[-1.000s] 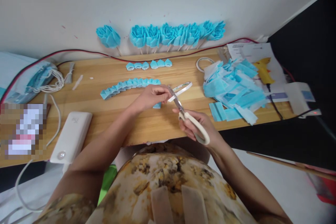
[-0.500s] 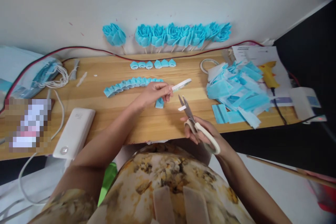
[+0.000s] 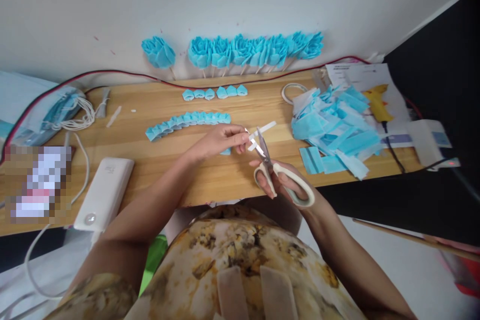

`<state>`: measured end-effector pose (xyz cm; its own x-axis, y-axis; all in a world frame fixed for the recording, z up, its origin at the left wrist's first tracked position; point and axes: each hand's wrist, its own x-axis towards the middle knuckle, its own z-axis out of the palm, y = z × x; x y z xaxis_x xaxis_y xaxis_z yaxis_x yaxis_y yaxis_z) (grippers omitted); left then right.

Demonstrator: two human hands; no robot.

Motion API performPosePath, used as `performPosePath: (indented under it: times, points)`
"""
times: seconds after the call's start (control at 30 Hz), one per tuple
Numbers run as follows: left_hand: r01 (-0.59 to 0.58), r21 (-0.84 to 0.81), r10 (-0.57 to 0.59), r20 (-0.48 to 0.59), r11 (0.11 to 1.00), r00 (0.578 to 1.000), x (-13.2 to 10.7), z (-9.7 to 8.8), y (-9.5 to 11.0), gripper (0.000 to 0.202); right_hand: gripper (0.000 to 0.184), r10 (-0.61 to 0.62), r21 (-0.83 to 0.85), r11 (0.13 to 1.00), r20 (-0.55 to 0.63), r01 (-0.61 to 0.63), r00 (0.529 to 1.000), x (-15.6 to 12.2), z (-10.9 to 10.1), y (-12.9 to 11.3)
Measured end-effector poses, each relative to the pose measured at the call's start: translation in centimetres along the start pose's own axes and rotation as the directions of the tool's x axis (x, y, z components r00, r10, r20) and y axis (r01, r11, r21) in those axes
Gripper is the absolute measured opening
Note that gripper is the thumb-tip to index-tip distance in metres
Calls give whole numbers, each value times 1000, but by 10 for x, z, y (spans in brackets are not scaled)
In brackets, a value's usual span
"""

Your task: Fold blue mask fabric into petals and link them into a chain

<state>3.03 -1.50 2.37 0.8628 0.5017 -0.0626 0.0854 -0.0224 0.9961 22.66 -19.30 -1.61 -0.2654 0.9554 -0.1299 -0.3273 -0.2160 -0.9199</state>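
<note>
**Q:** Head view. What does each hand hold?

**A:** The left hand (image 3: 219, 142) is closed in a pinch, thumb and fingertips gripping one end of a white strip (image 3: 265, 129). The strip runs up and to the right from the fingers, clear of the wooden table (image 3: 195, 175). The right hand (image 3: 288, 182) is curled around the cream handles of the scissors (image 3: 267, 160), with fingers through the loops. The blades point away from the body and meet the strip just beside the left fingertips. How far apart the blades stand cannot be told.

**Q:** What lies directly about the hands?

**A:** A small folded blue piece (image 3: 226, 151) sits on the table under the left hand. Just beyond it is a curved row of folded blue pieces (image 3: 187, 121), and farther back a short row of blue cones (image 3: 213, 93).

**Q:** And the remaining items?

**A:** Blue fabric flowers (image 3: 232, 50) on sticks lean against the wall. To the right lies a pile of cut blue mask pieces (image 3: 333, 130), with a yellow glue gun (image 3: 377, 102) behind it. A white power bank (image 3: 103, 192) rests to the left, well apart from both hands.
</note>
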Motion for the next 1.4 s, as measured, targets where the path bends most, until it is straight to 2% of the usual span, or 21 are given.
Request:
performPosePath:
  times: [0.23,0.43,0.6,0.73,0.93,1.07,1.3,1.4]
  points:
    - [-2,11,2,15,1000,1000,0,0,1,65,64,4,-18,1000,-16,-4,1000,12,5,-5]
    - [10,17,-10,20,1000,1000,-1,0,4,66,60,-53,-33,998,-7,53,999,17,3,-2]
    - [-5,3,5,-26,1000,1000,-1,0,2,68,56,-84,-14,996,13,84,996,18,2,0]
    - [-56,-39,52,-79,998,995,0,0,-4,67,63,-77,9,997,4,77,997,17,3,0]
    - [-24,-128,10,-109,992,994,1,2,-13,73,61,-89,46,995,14,88,996,19,8,-5]
    - [-20,-117,5,-132,993,991,1,3,-13,75,57,-76,88,993,-12,77,997,19,13,-8]
    - [-16,-202,-11,-133,979,991,3,3,-19,70,51,-58,211,975,-50,67,997,20,26,-13]
    - [-22,-260,-9,-119,965,993,4,2,-20,65,54,-32,215,976,-62,45,998,21,29,-15]
